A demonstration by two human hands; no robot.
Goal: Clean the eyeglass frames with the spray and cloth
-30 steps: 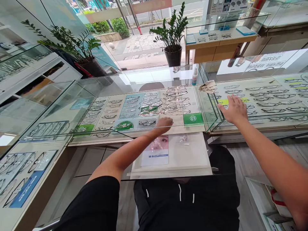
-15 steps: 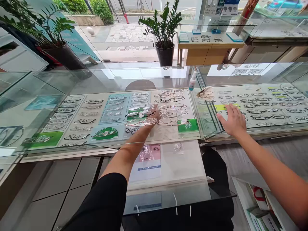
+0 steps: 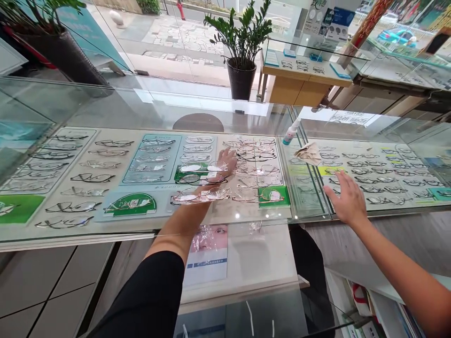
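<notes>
Clear glass point(image 3: 148, 110) covers our left hand point(image 3: 228, 162); we cannot tell whether its fingers grip anything. Glasses point(image 3: 259, 156) lie just right of it, and bare board point(image 3: 243, 212) leaves room between those and the glass's front edge. Our right hand point(image 3: 347, 199) spreads its fingers apart over the next case point(image 3: 394, 134), the cloth point(image 3: 308, 154) just beyond and left of its thumb.

Left hand point(image 3: 227, 162): beneath the display counter's glass top point(image 3: 141, 110), near eyeglasses point(image 3: 200, 196). Right hand point(image 3: 348, 199): fingers spread, near the crumpled cloth point(image 3: 308, 153) (spray bottle point(image 3: 291, 132) just beside it).
</notes>
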